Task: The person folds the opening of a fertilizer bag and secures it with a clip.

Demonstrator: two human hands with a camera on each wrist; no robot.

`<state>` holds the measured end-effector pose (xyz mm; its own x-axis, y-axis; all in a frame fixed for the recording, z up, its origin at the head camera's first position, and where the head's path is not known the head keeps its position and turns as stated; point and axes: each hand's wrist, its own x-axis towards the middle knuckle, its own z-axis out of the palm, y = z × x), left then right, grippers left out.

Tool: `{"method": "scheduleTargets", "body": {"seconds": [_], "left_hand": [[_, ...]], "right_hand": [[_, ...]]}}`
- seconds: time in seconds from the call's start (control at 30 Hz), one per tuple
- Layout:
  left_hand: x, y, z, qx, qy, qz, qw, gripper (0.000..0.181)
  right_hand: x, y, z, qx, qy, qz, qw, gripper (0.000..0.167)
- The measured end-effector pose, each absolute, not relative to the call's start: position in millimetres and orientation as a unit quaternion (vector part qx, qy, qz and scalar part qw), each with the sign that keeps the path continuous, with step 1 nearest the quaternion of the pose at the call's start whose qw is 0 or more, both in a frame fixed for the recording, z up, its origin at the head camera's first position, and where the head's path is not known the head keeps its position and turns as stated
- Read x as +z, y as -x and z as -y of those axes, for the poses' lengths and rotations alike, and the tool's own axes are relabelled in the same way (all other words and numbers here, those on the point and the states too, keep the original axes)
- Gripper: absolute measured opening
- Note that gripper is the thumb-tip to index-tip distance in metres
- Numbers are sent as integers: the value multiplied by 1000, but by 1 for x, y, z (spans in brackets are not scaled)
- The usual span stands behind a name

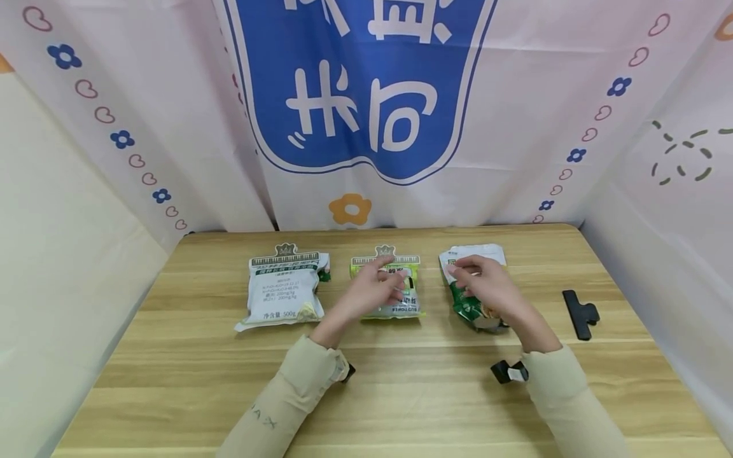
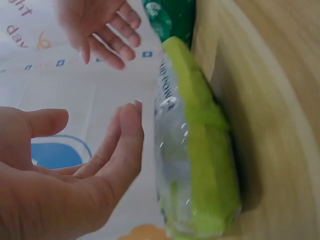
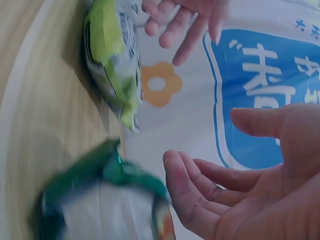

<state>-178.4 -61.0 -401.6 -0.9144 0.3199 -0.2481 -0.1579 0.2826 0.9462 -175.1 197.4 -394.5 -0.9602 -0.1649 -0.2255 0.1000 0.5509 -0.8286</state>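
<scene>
My left hand (image 1: 371, 291) hovers over the middle bag, a lime-green and clear packet (image 1: 409, 305) with a patterned bag clip (image 1: 401, 259) across its top. Its fingers are loosely bent, and in the left wrist view a gap separates them from the packet (image 2: 205, 160). Above a green and white bag (image 1: 469, 308) on the right is my right hand (image 1: 487, 286), thumb and fingers apart with nothing between them. No clip shows on that bag; its bottom end looks crumpled. Further right lies a black bag clip (image 1: 581, 315) on the table.
A white bag (image 1: 280, 296) marked 500g lies at the left, a patterned clip (image 1: 285, 256) along its top edge. The wooden table (image 1: 401, 407) ends at the back against a printed cloth (image 1: 504, 184). Pale cloth walls stand on both sides.
</scene>
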Motion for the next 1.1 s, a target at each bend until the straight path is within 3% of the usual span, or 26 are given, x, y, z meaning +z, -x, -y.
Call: {"method": "scheduleTargets", "body": {"seconds": [0.2, 0.37, 0.83, 1.1], "left_hand": [[-404, 180, 47, 629, -37, -740, 235, 58], [-403, 182, 34, 642, -17, -730, 234, 69], [-415, 183, -5, 615, -27, -745, 257, 60], [-414, 183, -28, 612, 0, -744, 269, 79]], "right_hand": [[-386, 172, -223, -479, -3, -868, 127, 64], [-383, 170, -245, -477, -16, -870, 121, 69], [-401, 177, -289, -457, -62, -877, 133, 68], [-417, 185, -301, -481, -85, -858, 158, 72]]}}
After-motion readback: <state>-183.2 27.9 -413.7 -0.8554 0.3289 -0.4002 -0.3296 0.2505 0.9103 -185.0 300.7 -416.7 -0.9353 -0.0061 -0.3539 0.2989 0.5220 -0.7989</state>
